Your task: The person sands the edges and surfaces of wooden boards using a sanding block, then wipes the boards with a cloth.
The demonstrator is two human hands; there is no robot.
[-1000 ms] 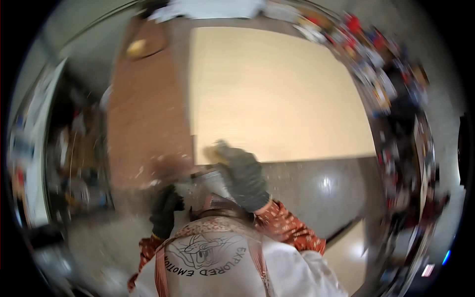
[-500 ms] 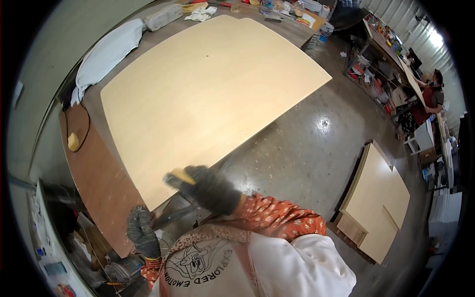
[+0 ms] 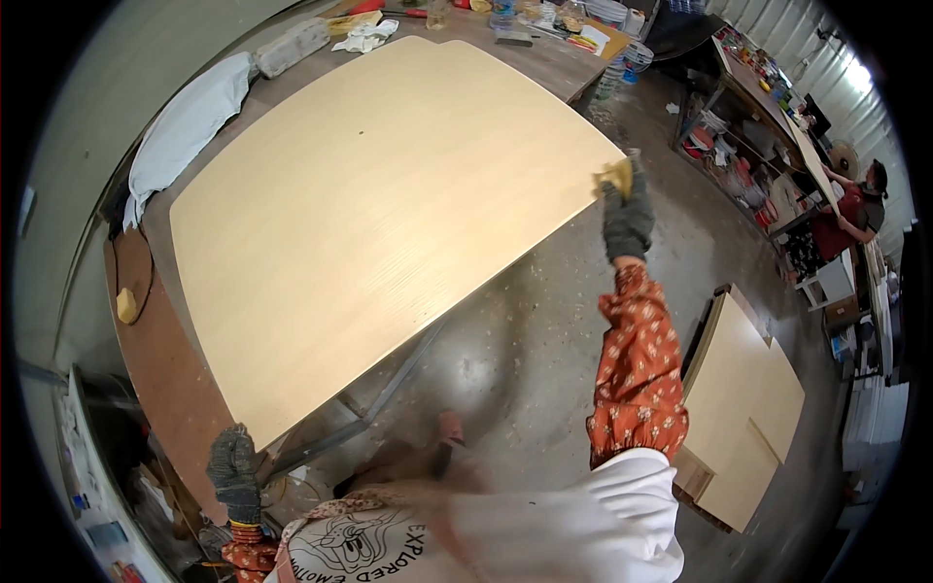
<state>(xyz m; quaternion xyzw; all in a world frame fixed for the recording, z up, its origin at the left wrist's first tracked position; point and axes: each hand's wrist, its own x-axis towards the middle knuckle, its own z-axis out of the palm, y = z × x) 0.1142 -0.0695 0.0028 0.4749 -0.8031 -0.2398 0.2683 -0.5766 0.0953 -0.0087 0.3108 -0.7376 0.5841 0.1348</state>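
A large pale wooden panel (image 3: 389, 223) with curved edges lies on the workbench before me. My right hand (image 3: 628, 222), in a dark grey knit glove, reaches out to the panel's far right corner. It is closed on a yellow sponge-like block (image 3: 612, 178), slightly blurred, at that corner. My left hand (image 3: 234, 474), gloved likewise, is at the panel's near left corner, its fingers bent against the edge. What its fingertips do under the corner is hidden.
A brown board (image 3: 175, 379) with another yellow block (image 3: 126, 306) and a dark cord lies left. White cloth (image 3: 190, 131) and a pale block (image 3: 292, 47) line the back. More panels (image 3: 743, 418) are stacked at right. Beyond, a person (image 3: 857, 214) handles a board.
My right hand has swept with the yellow block from the panel's near left end to its far right corner, the arm now outstretched. My left hand has closed in on the near corner.
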